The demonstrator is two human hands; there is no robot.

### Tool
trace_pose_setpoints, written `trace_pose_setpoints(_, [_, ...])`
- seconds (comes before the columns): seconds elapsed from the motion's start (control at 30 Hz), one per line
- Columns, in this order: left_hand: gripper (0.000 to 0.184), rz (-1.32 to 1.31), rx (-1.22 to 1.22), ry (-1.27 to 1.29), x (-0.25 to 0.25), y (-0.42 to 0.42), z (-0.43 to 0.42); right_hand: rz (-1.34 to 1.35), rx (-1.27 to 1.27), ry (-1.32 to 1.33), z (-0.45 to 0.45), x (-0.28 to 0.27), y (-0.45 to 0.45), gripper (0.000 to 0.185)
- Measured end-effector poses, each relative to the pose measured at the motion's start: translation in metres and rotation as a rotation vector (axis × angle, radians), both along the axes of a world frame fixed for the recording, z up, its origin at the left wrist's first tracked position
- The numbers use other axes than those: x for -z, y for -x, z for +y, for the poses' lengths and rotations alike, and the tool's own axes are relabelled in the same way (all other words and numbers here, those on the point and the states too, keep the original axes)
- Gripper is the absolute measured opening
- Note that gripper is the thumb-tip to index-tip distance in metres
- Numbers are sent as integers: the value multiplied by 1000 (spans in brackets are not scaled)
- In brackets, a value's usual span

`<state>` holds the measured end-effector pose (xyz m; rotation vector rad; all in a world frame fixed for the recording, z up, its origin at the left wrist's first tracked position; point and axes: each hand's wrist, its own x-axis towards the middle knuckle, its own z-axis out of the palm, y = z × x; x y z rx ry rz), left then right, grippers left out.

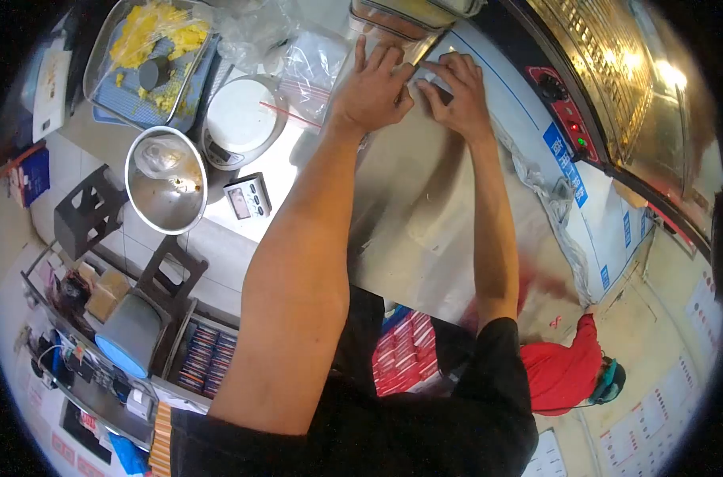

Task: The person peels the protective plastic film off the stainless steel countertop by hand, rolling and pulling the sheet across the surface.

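Note:
Both arms reach forward over a shiny metal worktop (409,230). My left hand (373,89) rests near its far end, fingers spread and slightly bent, beside a clear plastic bag (310,71). Just to the right, my right hand (458,94) has its fingers apart and bent, close to the edge of a blue-and-white sheet (500,87). Nothing shows in either hand. Beyond the hands stand clear containers (389,30). Left of my left arm are a white round scale (242,115) and a small timer (248,197).
A steel bowl (166,195) sits at the worktop's left edge, below a tray of yellow food (158,48). A glass-fronted warmer (616,71) with a red control panel (566,111) stands at right. A person in red (560,370) is at lower right.

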<state>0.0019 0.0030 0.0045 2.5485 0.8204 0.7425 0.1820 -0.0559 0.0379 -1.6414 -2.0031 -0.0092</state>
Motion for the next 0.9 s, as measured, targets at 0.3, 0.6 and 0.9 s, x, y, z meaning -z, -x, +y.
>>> trace_pose_setpoints(0.3, [43, 24, -11, 15, 3, -1, -1, -110, -36, 49, -1, 29, 6, 12])
trace_pose_setpoints(0.6, [43, 8, 10, -45, 7, -3, 1, 43, 396, 107, -1, 26, 38, 13])
trace_pose_setpoints(0.9, [40, 19, 4, -30, 10, -3, 3, 222, 258, 130, 6, 25, 3, 12])
